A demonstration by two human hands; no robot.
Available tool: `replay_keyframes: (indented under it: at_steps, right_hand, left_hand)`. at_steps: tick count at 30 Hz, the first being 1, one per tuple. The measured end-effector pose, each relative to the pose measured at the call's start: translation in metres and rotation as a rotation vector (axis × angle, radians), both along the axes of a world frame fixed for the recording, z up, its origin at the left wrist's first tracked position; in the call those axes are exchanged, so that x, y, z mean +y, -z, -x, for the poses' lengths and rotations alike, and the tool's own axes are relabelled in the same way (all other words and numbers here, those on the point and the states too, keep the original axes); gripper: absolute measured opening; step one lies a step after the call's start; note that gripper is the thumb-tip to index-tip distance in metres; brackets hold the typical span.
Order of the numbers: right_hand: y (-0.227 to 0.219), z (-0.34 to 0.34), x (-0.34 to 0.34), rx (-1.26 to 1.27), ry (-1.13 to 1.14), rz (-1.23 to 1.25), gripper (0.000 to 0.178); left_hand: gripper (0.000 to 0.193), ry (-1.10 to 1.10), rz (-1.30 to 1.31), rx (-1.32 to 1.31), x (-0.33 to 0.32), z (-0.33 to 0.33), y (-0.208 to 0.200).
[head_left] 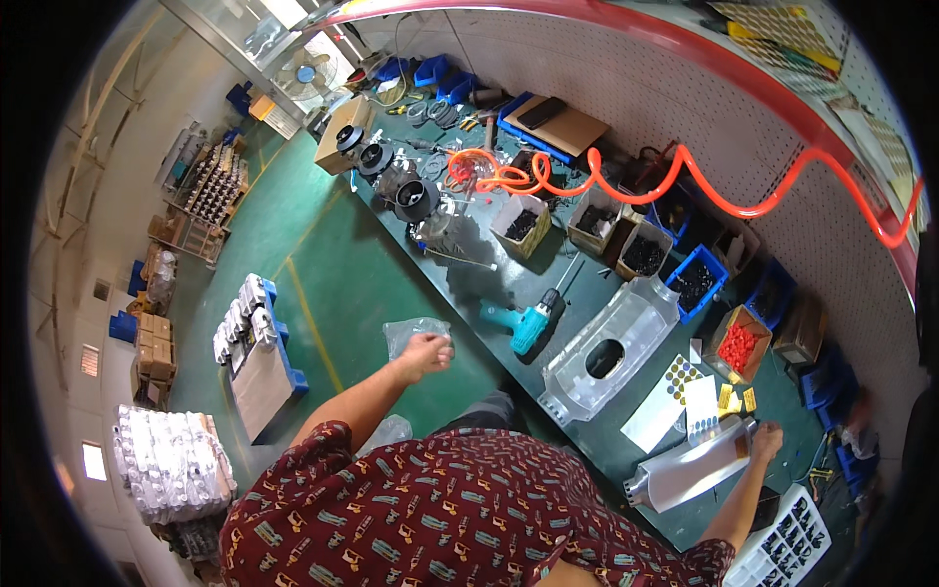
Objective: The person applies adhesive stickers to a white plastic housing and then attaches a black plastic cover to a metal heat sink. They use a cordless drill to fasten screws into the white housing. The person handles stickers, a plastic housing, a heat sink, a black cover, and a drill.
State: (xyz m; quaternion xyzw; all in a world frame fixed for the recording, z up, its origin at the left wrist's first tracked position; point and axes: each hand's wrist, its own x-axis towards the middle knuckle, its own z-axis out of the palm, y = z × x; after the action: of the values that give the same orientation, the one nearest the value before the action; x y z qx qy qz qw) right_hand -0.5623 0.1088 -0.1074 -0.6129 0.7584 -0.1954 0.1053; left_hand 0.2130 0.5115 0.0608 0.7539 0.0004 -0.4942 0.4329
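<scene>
My left hand (425,357) is raised over the floor left of the bench, its fingers curled closed. A crumpled clear plastic bag (409,334) shows right behind it; whether the fingers grip the bag is hidden. At the bench's right end, my right hand (768,443) is closed at the far end of a smooth silvery metal housing (696,464), which lies on the bench. A second housing (572,383), with a dark oval opening, rests farther left. Beside that one lies a teal cordless drill (529,328) with a long bit.
Sticker sheets (660,413) lie between the housings. Boxes of black parts (520,224), a box of red parts (738,344) and blue bins (696,284) line the back. An orange coiled hose (675,176) hangs above. A white tray (790,540) stands near right; a loaded pallet (262,362) is on the floor.
</scene>
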Motion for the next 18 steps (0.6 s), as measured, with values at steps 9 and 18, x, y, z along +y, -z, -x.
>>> replay_keyframes:
  at_steps: [9, 18]
  right_hand:
    - [-0.156, -0.357, 0.074, -0.935, -0.154, -0.101, 0.022]
    - [-0.15, -0.767, 0.191, -1.635, -0.168, -1.509, 0.093]
  left_hand:
    - [0.023, -0.278, 0.265, -0.304, -0.076, -0.184, 0.022]
    - [0.046, 0.206, 0.846, -0.674, -0.185, -0.259, -0.065]
